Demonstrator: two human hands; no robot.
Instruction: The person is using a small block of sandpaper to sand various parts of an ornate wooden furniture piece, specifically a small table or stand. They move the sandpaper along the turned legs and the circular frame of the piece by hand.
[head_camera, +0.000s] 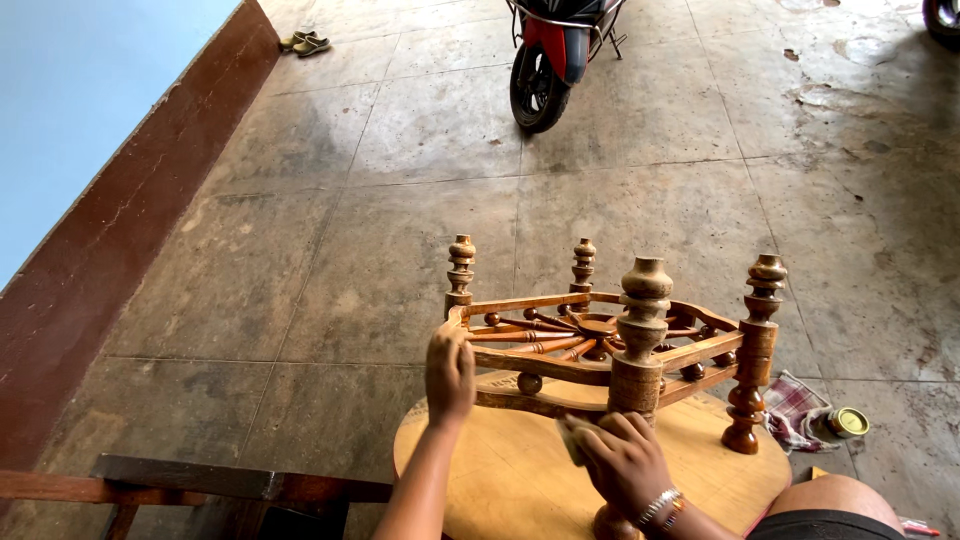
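Nearest, at the bottom right, a bare knee (835, 497) and dark shorts (822, 525) show. Just left of them the right hand (622, 462), with a bracelet (660, 506) on the wrist, curls its fingers around a small pale pad (572, 437), pressed against the base of the nearest leg (637, 350) of an upturned wooden table (600, 345). The table lies upside down, its round top (520, 480) flat near the person and its four turned legs pointing up. The left hand (450, 375) closes over the near left corner of the frame (520, 362), gripping the rail where it meets the left leg (459, 275). Inside the frame, thin spokes (540, 345) run to a hub like a wheel.

At the near left a dark wooden bench (190, 478) juts in from the edge. To the right of the table, on the floor (330, 260), a checked cloth (795, 405) lies crumpled, with a small tin (845, 423) resting on its side against it.

Farther off the concrete slabs stretch away, stained on the right. Along the left runs a wall (90, 150), pale blue above a dark red band. At the far end stands a scooter (555, 50), its front wheel facing this way, and far left of it a pair of sandals (305, 42) sits by the wall.
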